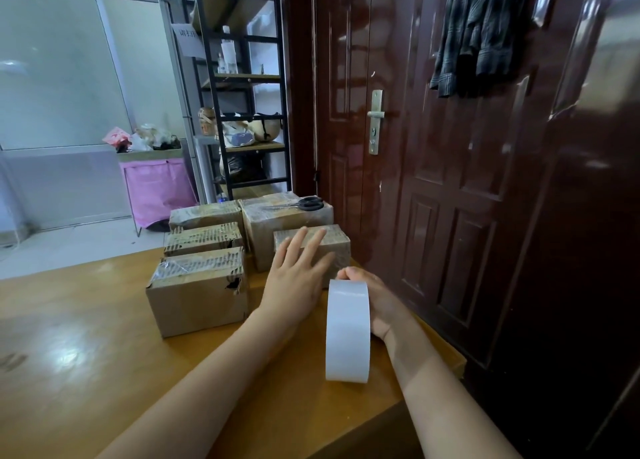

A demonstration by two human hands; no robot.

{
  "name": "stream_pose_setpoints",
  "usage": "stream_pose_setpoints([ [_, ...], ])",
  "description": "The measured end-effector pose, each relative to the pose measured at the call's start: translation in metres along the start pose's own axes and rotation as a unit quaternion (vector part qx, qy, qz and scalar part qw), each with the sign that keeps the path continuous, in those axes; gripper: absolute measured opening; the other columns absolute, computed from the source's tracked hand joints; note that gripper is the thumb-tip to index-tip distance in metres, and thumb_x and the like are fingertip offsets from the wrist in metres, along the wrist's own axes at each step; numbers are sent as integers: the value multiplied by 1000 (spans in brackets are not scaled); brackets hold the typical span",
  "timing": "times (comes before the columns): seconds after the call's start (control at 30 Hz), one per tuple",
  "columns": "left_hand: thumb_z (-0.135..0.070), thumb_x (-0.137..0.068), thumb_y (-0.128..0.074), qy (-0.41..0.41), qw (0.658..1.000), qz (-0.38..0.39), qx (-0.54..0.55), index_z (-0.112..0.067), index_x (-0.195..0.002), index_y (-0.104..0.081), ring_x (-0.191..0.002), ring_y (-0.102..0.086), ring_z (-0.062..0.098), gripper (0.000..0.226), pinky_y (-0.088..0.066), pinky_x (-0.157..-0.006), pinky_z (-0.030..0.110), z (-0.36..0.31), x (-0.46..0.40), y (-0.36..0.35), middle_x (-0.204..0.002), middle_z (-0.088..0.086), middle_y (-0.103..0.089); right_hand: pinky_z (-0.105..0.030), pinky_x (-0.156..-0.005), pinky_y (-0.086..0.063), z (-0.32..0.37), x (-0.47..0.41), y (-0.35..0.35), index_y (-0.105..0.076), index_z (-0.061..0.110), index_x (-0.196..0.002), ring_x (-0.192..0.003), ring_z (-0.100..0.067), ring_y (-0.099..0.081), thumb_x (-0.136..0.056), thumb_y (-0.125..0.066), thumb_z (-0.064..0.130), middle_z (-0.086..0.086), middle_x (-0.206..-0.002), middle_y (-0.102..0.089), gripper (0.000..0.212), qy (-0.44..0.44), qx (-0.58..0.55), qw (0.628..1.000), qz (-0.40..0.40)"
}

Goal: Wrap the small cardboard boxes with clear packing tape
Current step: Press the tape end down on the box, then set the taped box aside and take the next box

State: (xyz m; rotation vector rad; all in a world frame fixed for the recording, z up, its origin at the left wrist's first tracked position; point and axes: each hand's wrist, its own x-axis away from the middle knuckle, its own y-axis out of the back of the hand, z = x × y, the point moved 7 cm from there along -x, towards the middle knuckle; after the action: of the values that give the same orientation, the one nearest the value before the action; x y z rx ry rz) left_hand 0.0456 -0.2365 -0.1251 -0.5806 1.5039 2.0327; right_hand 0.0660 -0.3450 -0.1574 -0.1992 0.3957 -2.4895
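Several small cardboard boxes stand on a wooden table [86, 337]. My left hand [298, 271] lies flat with straight fingers on the top of the small box at the right [341, 247]. Just to its right, my right hand [375, 299] grips a roll of clear packing tape [347, 330], held upright on edge above the table. Most of my right hand's fingers are hidden behind the roll. A larger torn box [197, 292] stands at the front left of the group, with two more [202, 238] behind it.
Black scissors [304, 204] lie on the tallest box [287, 226] at the back. A dark red door [467, 147] stands close on the right, beyond the table's right edge. A black shelf rack [242, 77] and a pink bin [157, 185] stand farther back.
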Motion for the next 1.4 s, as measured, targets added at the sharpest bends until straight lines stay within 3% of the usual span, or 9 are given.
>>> stream_pose_setpoints([
  [0.2,-46,-102,-40,-2,984,165,-68,-30,-155,3,-149,-2,38,70,-2,-118,55,1,-11,-32,-164,10,-1,-21,-50,-49,-5,-4,4,-55,10,-79,-51,-8,-58,-102,-45,23,-2,-63,-60,29,-8,-6,1000,4],
  [0.47,-32,-98,-51,94,984,14,151,-24,-143,-45,-148,-17,22,46,-3,-121,45,64,-1,64,-159,1,-27,-23,-51,-49,-7,-4,9,-59,10,-80,-53,-10,-58,-99,-49,21,-3,-66,-59,24,-6,-40,999,-17],
  [0.63,-90,-65,-29,229,925,205,223,-32,-134,-54,-142,-31,24,93,-20,-117,52,152,46,52,-153,3,-39,-22,-48,-49,-10,-2,9,-58,11,-82,-51,-9,-59,-100,-50,21,-1,-65,-60,21,-17,-48,998,-26],
  [0.8,-108,-32,-13,175,906,356,145,-47,-148,-23,-142,-26,25,132,-30,-112,49,150,76,33,-156,-2,-30,-21,-46,-47,2,13,10,-55,6,-80,-48,-9,-56,-100,-47,15,-4,-66,-56,23,42,-67,997,-25],
  [0.93,-88,-71,-35,139,918,359,99,-47,-150,-19,-134,-35,25,90,-39,-102,39,123,70,46,-150,0,-38,-26,-59,-47,29,37,22,-57,7,-73,-60,-17,-52,-92,-51,25,-7,-69,-55,27,122,-27,992,0],
  [1.07,-103,-42,-23,132,887,400,188,-45,-147,-30,-111,-50,19,120,-43,-83,31,88,57,60,-135,-1,-52,-32,-70,-45,68,67,41,-64,11,-64,-68,-23,-54,-87,-58,31,-10,-69,-57,31,151,24,988,-1],
  [1.2,-91,-65,-39,158,820,456,308,-30,-147,-35,-114,-50,16,103,-39,-92,31,45,47,75,-133,-3,-50,-28,-77,-52,114,105,51,-68,13,-65,-83,-20,-66,-67,-80,48,-12,-76,-65,37,145,187,971,39],
  [1.3,-71,-88,-31,168,765,486,387,-23,-137,-50,-102,-59,10,70,-42,-93,29,11,46,78,-112,-9,-60,-30,-85,-46,134,125,57,-67,13,-64,-90,-19,-69,-85,-65,28,-11,-81,-68,25,134,315,939,25],
  [1.4,-68,-94,-20,153,799,484,322,-19,-138,-51,-116,-56,20,72,-41,-102,34,-8,50,67,-129,3,-59,-17,-80,-47,140,135,56,-64,8,-68,-90,-15,-70,-86,-60,23,-15,-85,-69,23,111,385,916,26],
])
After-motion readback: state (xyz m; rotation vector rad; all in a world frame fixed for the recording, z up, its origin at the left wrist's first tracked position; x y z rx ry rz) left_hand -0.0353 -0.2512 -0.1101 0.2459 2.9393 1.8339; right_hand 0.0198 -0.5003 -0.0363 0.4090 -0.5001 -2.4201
